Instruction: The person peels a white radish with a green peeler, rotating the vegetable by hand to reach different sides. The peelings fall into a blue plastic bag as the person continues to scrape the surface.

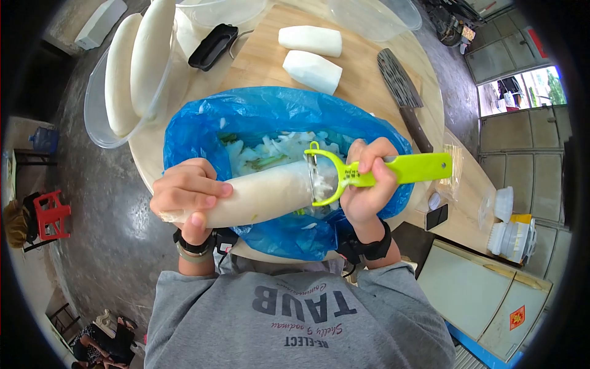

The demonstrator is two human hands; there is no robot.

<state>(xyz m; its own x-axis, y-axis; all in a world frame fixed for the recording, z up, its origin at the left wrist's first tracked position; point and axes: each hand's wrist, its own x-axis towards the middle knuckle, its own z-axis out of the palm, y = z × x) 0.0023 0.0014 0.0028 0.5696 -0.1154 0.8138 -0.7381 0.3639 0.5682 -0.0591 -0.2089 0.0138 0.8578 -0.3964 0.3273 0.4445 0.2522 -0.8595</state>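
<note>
1. White radish (261,195): lies between the left and right fingers, above the open blue bag (283,101). Hazard: its surface is probably slick; a loosened hold could let it turn or drop.

2. Left hand (184,194): fingers close over one end of the radish, thumb on the side nearer the body. Hazard: a stroke running too far toward these fingers could bring the blade (312,179) onto the fingertips.

3. Right hand (362,202): fingers wrap the green peeler (421,168) at the handle, just behind its frame. The blade spans the radish at the end nearer these fingers; firm contact cannot be confirmed. Hazard: uneven pressure could make it skip or bite too deep.

4. Blue bag: spreads beneath both sets of fingers, with peelings (270,147) inside. Hazard: loose folds could snag the blade.

5. Knife (399,83): lies beyond the right fingers, handle end toward them. Hazard: a wide outward swing could strike it.

6. Radish pieces (310,40): two rest on the cutting board (258,58), beyond the fingers. Hazard: rounded sides could roll if the board is bumped.

7. Clear tub (95,117): stands beyond the left fingers, whole radishes (149,61) projecting above its rim. Hazard: a knock could tip it.
</note>
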